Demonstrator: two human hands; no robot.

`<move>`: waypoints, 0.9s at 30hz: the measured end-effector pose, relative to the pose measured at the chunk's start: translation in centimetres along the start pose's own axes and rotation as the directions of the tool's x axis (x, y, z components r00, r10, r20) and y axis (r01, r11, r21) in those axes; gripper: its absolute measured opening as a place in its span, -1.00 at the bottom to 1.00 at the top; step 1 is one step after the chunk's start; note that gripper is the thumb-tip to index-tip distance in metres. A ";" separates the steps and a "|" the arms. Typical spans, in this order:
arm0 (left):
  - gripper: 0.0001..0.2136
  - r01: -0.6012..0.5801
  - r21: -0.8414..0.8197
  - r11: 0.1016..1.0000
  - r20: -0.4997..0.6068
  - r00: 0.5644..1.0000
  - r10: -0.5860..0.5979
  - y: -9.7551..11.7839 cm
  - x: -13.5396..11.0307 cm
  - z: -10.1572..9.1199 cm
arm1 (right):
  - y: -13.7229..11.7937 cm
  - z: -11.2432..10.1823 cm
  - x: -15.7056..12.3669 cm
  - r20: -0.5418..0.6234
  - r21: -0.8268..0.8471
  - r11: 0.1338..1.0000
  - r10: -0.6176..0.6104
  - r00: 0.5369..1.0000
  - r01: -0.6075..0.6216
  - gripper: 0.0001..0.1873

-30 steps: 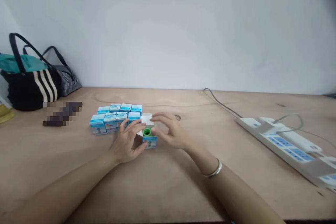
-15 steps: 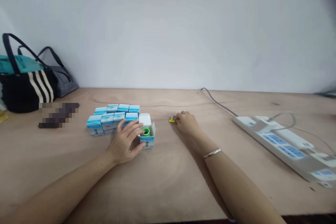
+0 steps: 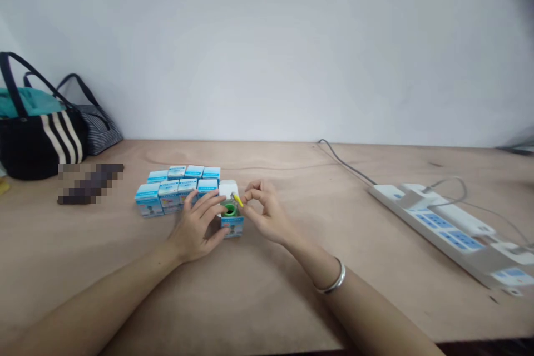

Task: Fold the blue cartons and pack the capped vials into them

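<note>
A small blue-and-white box (image 3: 233, 226) stands open on the wooden table (image 3: 271, 289), its white flap up and a green round object (image 3: 229, 210) inside. My left hand (image 3: 199, 226) rests against the box's left side, fingers curled around it. My right hand (image 3: 265, 212) pinches a small yellow piece (image 3: 237, 200) just above the box's opening. Behind and to the left, several closed blue boxes (image 3: 177, 192) stand packed in two rows.
A black striped tote bag (image 3: 39, 133) and a grey bag (image 3: 98, 125) sit at the far left by the wall. A blurred dark object (image 3: 89, 182) lies near them. White power strips (image 3: 454, 228) with cables lie at the right.
My right hand went out to the right, picked up the small yellow piece from the table and brought it back over the open box. My left hand stayed on the box.
</note>
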State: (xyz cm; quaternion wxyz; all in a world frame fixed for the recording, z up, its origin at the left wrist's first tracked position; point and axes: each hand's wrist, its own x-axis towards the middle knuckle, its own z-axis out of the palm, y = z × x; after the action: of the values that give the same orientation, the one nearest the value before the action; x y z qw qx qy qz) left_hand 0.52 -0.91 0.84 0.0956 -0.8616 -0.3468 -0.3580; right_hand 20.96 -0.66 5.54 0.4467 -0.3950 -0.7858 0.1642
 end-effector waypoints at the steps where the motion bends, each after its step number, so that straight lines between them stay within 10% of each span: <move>1: -0.72 -0.004 -0.001 1.000 -0.001 1.000 0.004 0.0 0.0 0.0 | 0.0 0.0 -0.1 -0.012 -0.020 1.000 0.008 1.000 -0.008 -0.92; 14: -0.52 0.028 -0.023 0.999 -0.182 0.983 -0.031 -0.2 -0.4 0.1 | 1.0 0.6 -0.4 -0.069 0.106 0.986 0.135 0.988 -0.128 -0.80; 27: -0.78 0.049 0.105 0.993 -0.087 0.995 -0.040 0.5 0.6 -0.2 | 1.2 1.6 -0.2 -0.206 -0.070 0.997 0.001 0.979 -0.016 -0.82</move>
State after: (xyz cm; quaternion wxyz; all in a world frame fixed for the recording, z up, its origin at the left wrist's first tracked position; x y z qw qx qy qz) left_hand 1.00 -1.05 1.43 0.1481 -0.8313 -0.3802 -0.3774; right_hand 20.24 0.12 3.86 0.5106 -0.4288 -0.7390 0.0962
